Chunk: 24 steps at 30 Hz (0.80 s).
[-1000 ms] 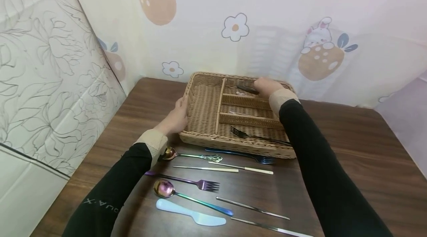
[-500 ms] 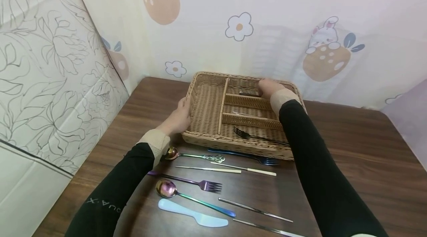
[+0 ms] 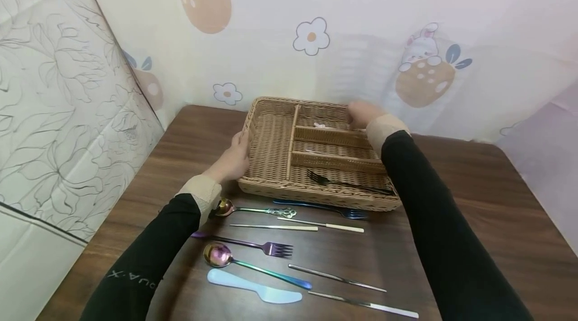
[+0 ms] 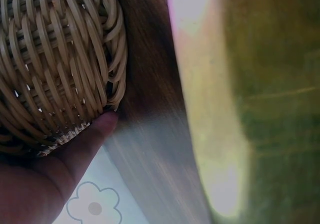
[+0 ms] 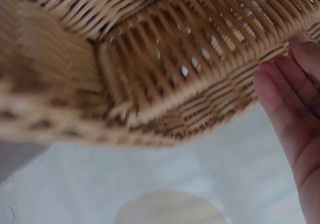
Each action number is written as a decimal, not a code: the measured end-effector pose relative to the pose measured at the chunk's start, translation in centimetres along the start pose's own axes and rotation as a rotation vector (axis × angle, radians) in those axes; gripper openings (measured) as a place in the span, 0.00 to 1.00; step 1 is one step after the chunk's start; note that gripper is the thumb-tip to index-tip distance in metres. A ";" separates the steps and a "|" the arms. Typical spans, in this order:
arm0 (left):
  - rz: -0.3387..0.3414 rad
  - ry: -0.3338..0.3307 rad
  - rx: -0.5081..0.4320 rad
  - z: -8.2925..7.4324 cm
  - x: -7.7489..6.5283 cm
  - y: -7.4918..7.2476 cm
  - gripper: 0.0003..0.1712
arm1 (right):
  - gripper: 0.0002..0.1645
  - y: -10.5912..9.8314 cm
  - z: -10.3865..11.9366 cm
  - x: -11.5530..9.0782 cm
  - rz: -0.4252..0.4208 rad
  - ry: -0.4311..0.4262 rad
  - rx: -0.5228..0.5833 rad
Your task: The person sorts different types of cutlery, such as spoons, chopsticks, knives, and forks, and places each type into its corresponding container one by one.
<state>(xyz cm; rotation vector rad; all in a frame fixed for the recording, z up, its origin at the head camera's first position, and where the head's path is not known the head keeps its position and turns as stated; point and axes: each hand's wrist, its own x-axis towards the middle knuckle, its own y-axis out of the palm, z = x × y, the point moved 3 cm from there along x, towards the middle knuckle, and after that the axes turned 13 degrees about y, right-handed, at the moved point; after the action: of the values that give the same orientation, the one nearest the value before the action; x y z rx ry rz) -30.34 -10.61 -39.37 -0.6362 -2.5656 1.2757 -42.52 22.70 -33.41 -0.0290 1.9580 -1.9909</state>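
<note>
In the head view, a wicker cutlery tray [image 3: 271, 135] stands against the wall with several compartments. My left hand [image 3: 232, 160] holds its left side; the left wrist view shows one finger [image 4: 92, 139] along the outer weave. My right hand [image 3: 361, 114] is over the back compartment near the far rim. In the right wrist view, its fingers [image 5: 282, 97] are fairly straight beside the weave, with no held thing visible. A black fork [image 3: 336, 181] lies in the front compartment. Left of my right hand, a small whitish piece [image 3: 319, 125] shows in the back compartment.
On the table [image 3: 474, 200] before the tray lie a gold spoon [image 3: 224, 207], a blue fork [image 3: 325, 206], cream-handled utensils [image 3: 289, 227], a purple fork [image 3: 271, 249], a rainbow spoon [image 3: 219, 255], a light-blue knife [image 3: 255, 286] and slim silver utensils [image 3: 336, 277].
The dark utensil visible at my right hand in the back compartment earlier no longer shows. My left hand stays at the tray's left side. The head view has shifted slightly.
</note>
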 end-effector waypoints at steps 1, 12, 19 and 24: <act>-0.001 0.000 -0.001 0.0 -0.1 0.0 0.41 | 0.08 -0.3 0.1 -0.1 -0.024 -0.045 -0.035; -0.001 0.016 0.022 0.2 -0.2 -0.2 0.41 | 0.03 -2.8 3.4 -6.0 -0.099 -0.214 -0.100; 0.000 0.013 0.015 0.6 -0.3 -0.4 0.40 | 0.05 -2.3 7.3 -9.1 -0.134 -0.325 -0.113; -0.004 0.014 0.013 0.7 -0.3 -0.4 0.41 | 0.04 -1.6 10.0 -12.2 -0.138 -0.421 -0.138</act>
<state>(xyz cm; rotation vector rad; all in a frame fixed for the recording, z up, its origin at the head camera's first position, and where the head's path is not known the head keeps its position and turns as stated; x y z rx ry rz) -30.40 -11.47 -39.52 -0.6354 -2.5434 1.2812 -28.90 16.16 -28.67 -0.5823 1.8462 -1.7462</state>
